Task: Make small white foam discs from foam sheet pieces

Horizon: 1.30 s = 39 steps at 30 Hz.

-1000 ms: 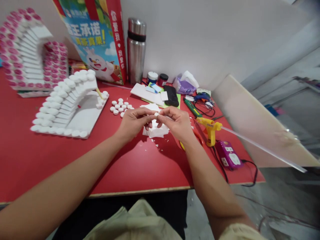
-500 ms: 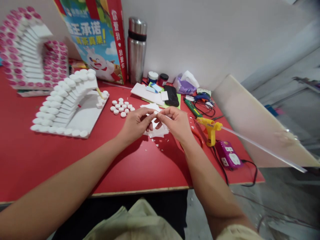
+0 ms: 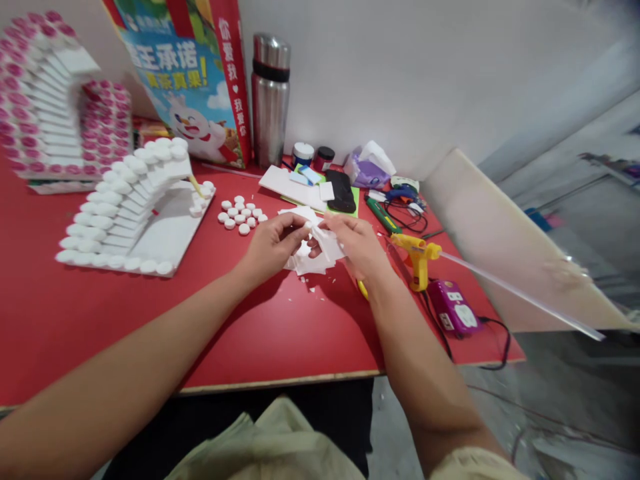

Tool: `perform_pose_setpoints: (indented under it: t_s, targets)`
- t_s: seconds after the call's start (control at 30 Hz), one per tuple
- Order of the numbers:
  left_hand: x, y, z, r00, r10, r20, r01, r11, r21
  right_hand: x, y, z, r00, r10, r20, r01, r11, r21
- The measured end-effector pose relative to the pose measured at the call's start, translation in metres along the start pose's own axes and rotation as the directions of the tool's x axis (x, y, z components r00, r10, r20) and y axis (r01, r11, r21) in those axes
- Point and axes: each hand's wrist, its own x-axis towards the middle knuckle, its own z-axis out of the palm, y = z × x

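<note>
Paper (image 3: 329,245), thin and white, slants down between the person's two hands, its upper end at the fingertips of the right hand (image 3: 363,252). That hand is nearly closed, thumb and forefinger pinching the paper, palm turned inward. Its forearm rises steeply from the lower right, with a pale sleeve (image 3: 483,463) near the elbow. The left hand (image 3: 267,250) faces it, thumb and forefinger narrowed on a white bit (image 3: 307,227) too small to make out clearly; its other fingers curl beneath. Its forearm runs up on a long slant from the lower left. Both hands hang over white sheets (image 3: 306,264), the fingertips almost meeting.

Just beyond the left hand, to its left, lie white discs (image 3: 239,214); farther left sits a white model (image 3: 135,213) with steps, edged with similar discs. A black pouch (image 3: 341,191) lies beyond the right hand's fingers. To the right of that hand rests a yellow glue gun (image 3: 419,259), with a purple box (image 3: 453,308) nearer the person, beside the right forearm. A yellow loop (image 3: 363,289) peeks out beside the right wrist, on the red table (image 3: 280,340).
</note>
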Motion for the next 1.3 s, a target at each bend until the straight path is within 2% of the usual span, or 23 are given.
perform_pose_setpoints:
  t_s: [0.07,0.13,0.2,0.33,0.47,0.53,0.6,0.67,0.73,0.83,1.07,1.2,1.3]
  targets:
    - [0.002,-0.003,-0.003,1.000,-0.007,0.000,0.007,1.000,-0.016,0.004,-0.001,-0.003,0.992,0.127,0.026,-0.129,0.984,0.122]
    - [0.003,-0.004,-0.006,1.000,0.005,-0.011,-0.005,1.000,-0.014,0.005,0.000,-0.004,0.983,0.172,0.062,-0.180,0.970,0.164]
    - [0.003,-0.004,-0.008,1.000,0.018,-0.019,-0.018,1.000,-0.019,0.004,0.002,-0.003,0.991,0.121,0.058,-0.129,0.977,0.168]
    - [0.003,-0.001,-0.008,0.999,0.001,-0.042,-0.002,1.000,-0.028,0.003,0.009,-0.003,0.994,-0.109,-0.019,0.110,0.992,0.064]
    - [0.003,-0.002,-0.007,0.999,-0.018,-0.052,0.015,0.999,-0.050,0.002,0.009,-0.002,0.997,-0.083,0.001,0.083,0.994,-0.064]
    - [0.003,-0.004,-0.008,0.999,-0.020,-0.049,0.017,0.998,-0.060,0.001,0.006,0.000,0.992,-0.127,-0.009,0.123,0.974,-0.193]
    - [0.004,-0.005,-0.009,0.999,-0.022,-0.045,0.019,0.997,-0.069,-0.001,0.004,0.002,0.965,-0.261,-0.009,0.239,0.898,-0.370]
    - [0.004,-0.005,-0.010,0.999,-0.028,-0.040,0.026,0.998,-0.060,-0.001,0.004,0.003,0.913,-0.407,0.004,0.350,0.779,-0.520]
    - [0.003,-0.003,-0.009,0.998,-0.039,-0.043,0.038,0.999,-0.026,-0.001,0.006,0.002,0.857,-0.515,0.011,0.417,0.680,-0.603]
    - [0.001,0.002,-0.007,0.996,-0.073,-0.051,0.074,0.997,0.013,0.002,0.012,-0.001,0.805,-0.593,0.015,0.461,0.611,-0.643]
    - [0.000,0.007,-0.003,0.978,-0.206,-0.027,0.199,0.967,-0.158,0.002,0.015,-0.001,0.855,-0.519,0.000,0.390,0.643,-0.659]
    - [0.001,0.003,-0.003,0.978,-0.198,-0.059,0.188,0.972,-0.144,0.000,0.013,0.002,0.928,-0.371,0.017,0.311,0.751,-0.583]
    - [0.001,0.001,-0.004,0.981,-0.181,-0.066,0.172,0.977,-0.123,0.000,0.012,0.004,0.941,-0.337,0.021,0.274,0.725,-0.632]
